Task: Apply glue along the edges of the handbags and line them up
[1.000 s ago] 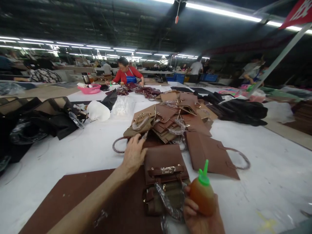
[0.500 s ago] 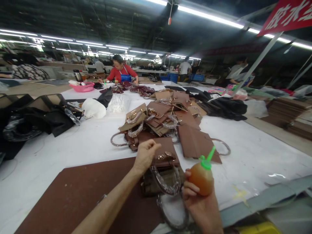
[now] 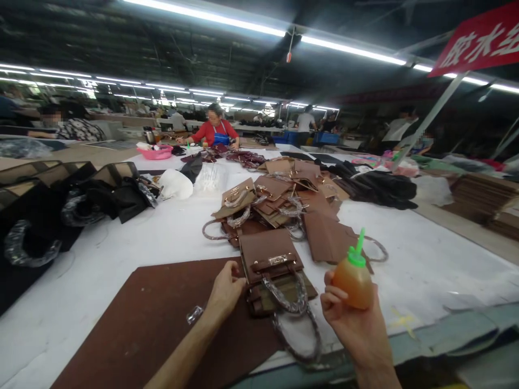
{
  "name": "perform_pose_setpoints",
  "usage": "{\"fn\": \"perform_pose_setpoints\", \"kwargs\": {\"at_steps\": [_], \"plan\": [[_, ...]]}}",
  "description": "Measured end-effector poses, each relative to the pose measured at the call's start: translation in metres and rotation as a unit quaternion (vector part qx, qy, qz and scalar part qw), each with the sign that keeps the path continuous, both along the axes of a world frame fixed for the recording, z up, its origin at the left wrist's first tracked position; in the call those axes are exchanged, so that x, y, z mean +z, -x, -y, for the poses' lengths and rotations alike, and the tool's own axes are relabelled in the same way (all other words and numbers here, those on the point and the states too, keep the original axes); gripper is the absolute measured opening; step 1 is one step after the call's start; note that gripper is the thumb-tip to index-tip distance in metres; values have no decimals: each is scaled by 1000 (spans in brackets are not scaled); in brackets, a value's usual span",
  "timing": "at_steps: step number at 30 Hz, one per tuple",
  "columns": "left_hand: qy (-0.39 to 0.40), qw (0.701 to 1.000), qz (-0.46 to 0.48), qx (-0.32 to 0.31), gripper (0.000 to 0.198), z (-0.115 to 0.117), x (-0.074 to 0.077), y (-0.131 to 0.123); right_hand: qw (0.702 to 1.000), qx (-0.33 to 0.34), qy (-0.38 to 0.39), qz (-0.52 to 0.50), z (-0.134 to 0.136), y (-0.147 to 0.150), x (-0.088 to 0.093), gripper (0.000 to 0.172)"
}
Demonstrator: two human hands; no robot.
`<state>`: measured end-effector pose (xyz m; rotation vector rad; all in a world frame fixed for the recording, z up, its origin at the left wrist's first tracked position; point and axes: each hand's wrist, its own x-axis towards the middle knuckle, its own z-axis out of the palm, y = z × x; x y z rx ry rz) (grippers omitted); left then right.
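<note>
A brown handbag (image 3: pixel 270 251) lies in front of me, its clasp strip across the front and its plastic-wrapped handles hanging toward me. Beside its left edge is my left hand (image 3: pixel 227 283), fingers curled in; whatever they may pinch is hidden. My right hand (image 3: pixel 365 329) is wrapped around a round squeeze bottle (image 3: pixel 353 283) of amber liquid with a green nozzle, held upright to the right of the bag. Under my left forearm spreads a dark brown sheet (image 3: pixel 162 302), with a small clear-wrapped piece (image 3: pixel 194 314) on it.
Behind the handbag rises a heap of brown bags (image 3: pixel 279 197). Black bags (image 3: pixel 101 200) stand at the left, near a white bundle (image 3: pixel 176 185) and a pink basin (image 3: pixel 154 152). Black cloth (image 3: pixel 377 186) lies at the right. A co-worker in red (image 3: pixel 214 129) sits across the table.
My left hand has moved down from above the handbag's flap to its left edge. The bottle stays in my right hand. The view has turned slightly left.
</note>
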<state>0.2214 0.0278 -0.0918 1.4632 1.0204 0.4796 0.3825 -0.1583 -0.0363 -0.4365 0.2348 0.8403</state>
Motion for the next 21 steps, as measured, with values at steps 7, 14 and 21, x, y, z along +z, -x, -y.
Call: {"fn": "perform_pose_setpoints", "kwargs": {"at_steps": [7, 14, 21], "plan": [[131, 984, 83, 83, 22, -22, -15, -30, 1000, 7, 18, 3, 9, -3, -8, 41], [274, 955, 86, 74, 15, -26, -20, -70, 1000, 25, -15, 8, 8, 0, -12, 38], [342, 913, 211, 63, 17, -11, 3, -60, 999, 10, -30, 22, 17, -11, 9, 38]]}}
